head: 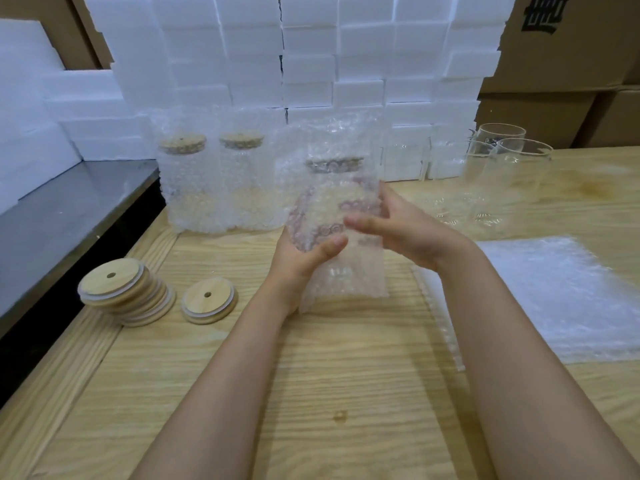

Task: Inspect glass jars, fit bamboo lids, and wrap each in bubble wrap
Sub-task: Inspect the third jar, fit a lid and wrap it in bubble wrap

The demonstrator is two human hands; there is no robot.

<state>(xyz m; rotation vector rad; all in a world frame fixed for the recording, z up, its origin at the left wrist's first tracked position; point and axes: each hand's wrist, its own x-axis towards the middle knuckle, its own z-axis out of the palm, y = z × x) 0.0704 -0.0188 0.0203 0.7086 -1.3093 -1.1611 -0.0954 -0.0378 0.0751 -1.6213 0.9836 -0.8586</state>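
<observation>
Wood-grain desk (311, 393) carries all items. Nearest, both forearms reach to a bubble-wrapped jar (341, 199), lidded and held upright; whether its loose lower wrap touches the desk cannot be told. The left hand (304, 254) grips the jar's lower left side, thumb across the front, fingers curled behind the wrap. The right hand (398, 223) clasps the jar's right side, thumb in front, fingers round the back, though it is motion-blurred. Right of the jar, flat bubble wrap sheets (554, 299) lie on the desk. Left of the jar lies a single bamboo lid (209, 299), with a leaning stack of lids (121, 289) further left. Behind the jar to the left stand two more wrapped jars (183, 181), lidded and side by side. Behind it to the right stand bare glass jars (502, 168). Farthest back, white foam blocks (311, 64) and cardboard boxes (571, 46) form a wall.
</observation>
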